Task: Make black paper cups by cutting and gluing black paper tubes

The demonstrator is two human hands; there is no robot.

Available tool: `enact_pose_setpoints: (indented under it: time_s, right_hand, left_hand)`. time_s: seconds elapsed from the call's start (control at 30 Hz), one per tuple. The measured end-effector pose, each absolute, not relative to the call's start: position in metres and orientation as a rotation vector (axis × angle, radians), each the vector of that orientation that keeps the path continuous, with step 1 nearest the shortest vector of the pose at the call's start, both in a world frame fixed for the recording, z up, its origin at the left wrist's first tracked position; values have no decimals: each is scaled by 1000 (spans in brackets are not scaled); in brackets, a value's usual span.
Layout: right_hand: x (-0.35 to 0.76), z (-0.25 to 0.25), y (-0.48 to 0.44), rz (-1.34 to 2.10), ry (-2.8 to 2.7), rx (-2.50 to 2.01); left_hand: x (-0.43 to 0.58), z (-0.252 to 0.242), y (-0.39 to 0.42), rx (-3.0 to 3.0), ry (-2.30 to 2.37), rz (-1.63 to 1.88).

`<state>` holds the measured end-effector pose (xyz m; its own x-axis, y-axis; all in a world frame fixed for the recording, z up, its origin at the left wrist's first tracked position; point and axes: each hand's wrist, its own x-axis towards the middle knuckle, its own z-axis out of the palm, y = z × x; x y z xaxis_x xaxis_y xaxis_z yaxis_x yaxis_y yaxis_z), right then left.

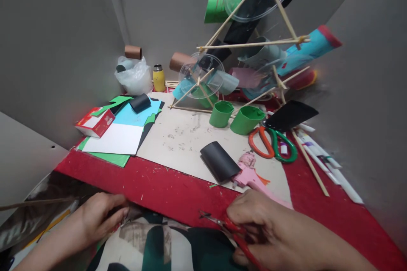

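Observation:
My right hand (267, 230) is closed round red-handled scissors (229, 226) at the near edge of the red table (152, 186); the blades point left. My left hand (95, 216) is at the lower left with its fingers curled against a piece of paper or fabric (136, 230) on my lap; what it pinches is not clear. A black paper roll (219, 161) and a pink glue gun (251, 173) lie on the beige board (178, 139) just beyond my right hand.
Two green paper cups (235, 116) and orange-and-green scissors (273, 144) sit further back. A stick-and-cup wheel model (254, 46) rises at the back. Coloured paper sheets (124, 131) and a red box (95, 122) lie at the left. Grey walls close in on three sides.

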<state>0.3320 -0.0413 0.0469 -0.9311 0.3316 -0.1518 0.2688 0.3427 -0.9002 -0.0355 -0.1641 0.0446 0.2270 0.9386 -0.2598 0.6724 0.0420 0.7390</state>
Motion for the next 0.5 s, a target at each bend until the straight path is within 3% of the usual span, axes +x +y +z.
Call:
enact_pose_setpoints:
  time_s: [0.1,0.3,0.5]
  right_hand:
    - [330,42,-42,1733,-2526,-577]
    - [328,39,-35,1892,-2439,-602]
    - [332,37,-35,1841,-2426,-649]
  left_hand:
    - [0,61,-148,1706,1456,537]
    - [79,53,-90,1268,825,509]
    - [70,43,-74,1114,843,597]
